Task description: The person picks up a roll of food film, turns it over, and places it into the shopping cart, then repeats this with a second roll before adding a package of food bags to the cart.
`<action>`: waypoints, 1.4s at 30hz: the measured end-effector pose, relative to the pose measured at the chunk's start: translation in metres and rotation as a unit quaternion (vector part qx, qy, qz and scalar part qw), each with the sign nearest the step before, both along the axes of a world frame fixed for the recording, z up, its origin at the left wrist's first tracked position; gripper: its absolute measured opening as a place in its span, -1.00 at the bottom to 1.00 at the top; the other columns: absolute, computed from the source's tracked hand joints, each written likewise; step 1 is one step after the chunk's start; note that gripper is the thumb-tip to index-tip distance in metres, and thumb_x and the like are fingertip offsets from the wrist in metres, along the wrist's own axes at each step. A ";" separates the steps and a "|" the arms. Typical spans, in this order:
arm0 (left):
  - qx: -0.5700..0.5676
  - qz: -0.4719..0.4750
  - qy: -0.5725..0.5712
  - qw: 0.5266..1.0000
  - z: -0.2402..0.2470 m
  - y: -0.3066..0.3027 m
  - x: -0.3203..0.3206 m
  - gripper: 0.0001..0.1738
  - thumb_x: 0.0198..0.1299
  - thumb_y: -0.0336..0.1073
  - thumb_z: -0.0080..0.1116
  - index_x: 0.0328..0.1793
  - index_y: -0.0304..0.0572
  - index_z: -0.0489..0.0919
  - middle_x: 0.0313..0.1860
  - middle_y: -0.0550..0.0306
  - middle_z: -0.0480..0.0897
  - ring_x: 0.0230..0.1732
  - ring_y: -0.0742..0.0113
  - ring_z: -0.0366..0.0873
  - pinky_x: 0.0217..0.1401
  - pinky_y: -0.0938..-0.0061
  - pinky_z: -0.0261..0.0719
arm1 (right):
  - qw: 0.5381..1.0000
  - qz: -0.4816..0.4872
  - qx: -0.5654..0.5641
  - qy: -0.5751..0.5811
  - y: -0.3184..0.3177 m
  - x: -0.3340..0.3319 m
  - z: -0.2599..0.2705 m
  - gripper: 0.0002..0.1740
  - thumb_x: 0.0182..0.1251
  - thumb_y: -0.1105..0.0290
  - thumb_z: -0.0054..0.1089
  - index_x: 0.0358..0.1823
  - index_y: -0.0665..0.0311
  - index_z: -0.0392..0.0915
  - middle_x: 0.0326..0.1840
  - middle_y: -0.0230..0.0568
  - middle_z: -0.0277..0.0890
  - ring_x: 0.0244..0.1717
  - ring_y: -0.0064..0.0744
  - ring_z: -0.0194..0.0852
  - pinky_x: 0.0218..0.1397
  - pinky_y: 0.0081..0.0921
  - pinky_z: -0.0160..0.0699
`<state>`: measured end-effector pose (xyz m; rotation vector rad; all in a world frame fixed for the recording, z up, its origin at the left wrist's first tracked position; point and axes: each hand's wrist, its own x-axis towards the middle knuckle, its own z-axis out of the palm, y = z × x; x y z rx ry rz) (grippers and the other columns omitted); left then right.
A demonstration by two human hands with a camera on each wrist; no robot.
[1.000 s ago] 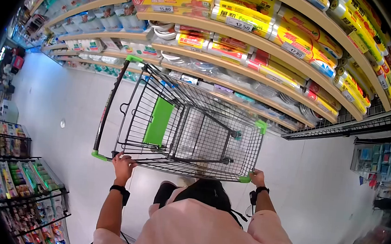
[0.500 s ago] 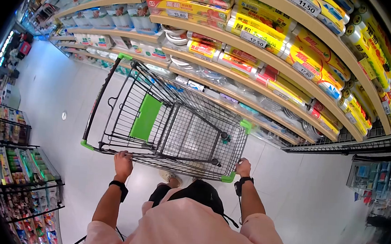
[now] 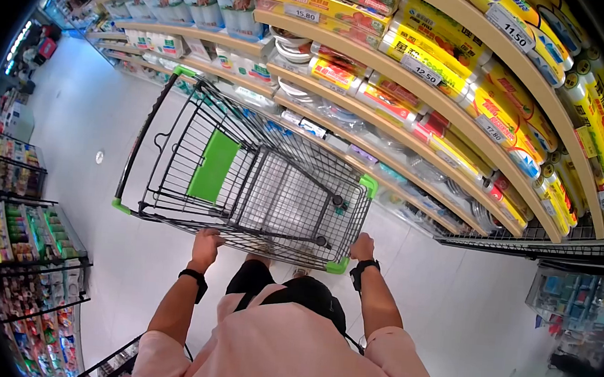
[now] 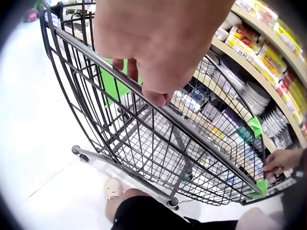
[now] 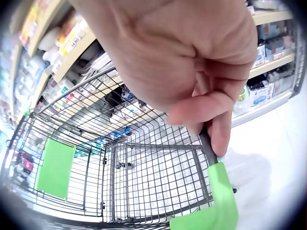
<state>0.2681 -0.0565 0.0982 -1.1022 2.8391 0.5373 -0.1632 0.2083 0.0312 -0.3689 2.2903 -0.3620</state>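
Observation:
A black wire shopping cart (image 3: 284, 187) with a green seat flap (image 3: 215, 166) and green corners stands crosswise in front of the person; its basket holds nothing visible. The left hand (image 3: 206, 247) is at the near side rail, and in the left wrist view the hand (image 4: 158, 48) has its fingers curled over that rail. At the cart's front end the right hand (image 3: 363, 248) holds the end rail beside the green corner (image 3: 337, 265). The right wrist view shows that hand (image 5: 192, 67) with thumb and fingers round the rail.
Shelves (image 3: 426, 77) with yellow boxes and rolls run along the far side, close to the cart. A black wire grid (image 3: 527, 245) borders them at the right. Racks of small packets (image 3: 25, 236) stand at the lower left, on the pale floor (image 3: 76, 140).
The cart has shifted left and slightly up in the head view, turning a little, with both hands still at it. The left hand sits farther along the rail toward the cart's front.

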 end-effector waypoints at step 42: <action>0.299 0.055 0.538 0.786 0.075 -0.246 -0.424 -0.36 0.22 -0.35 0.28 0.44 -0.20 0.40 0.18 0.07 0.56 -0.09 0.39 0.54 -0.04 0.50 0.56 | 0.883 -0.041 -0.397 0.249 -0.330 -0.134 0.187 -0.42 0.27 0.51 0.25 0.33 0.37 0.37 0.19 -0.14 0.41 -0.28 -0.58 0.47 -0.34 -0.58 0.59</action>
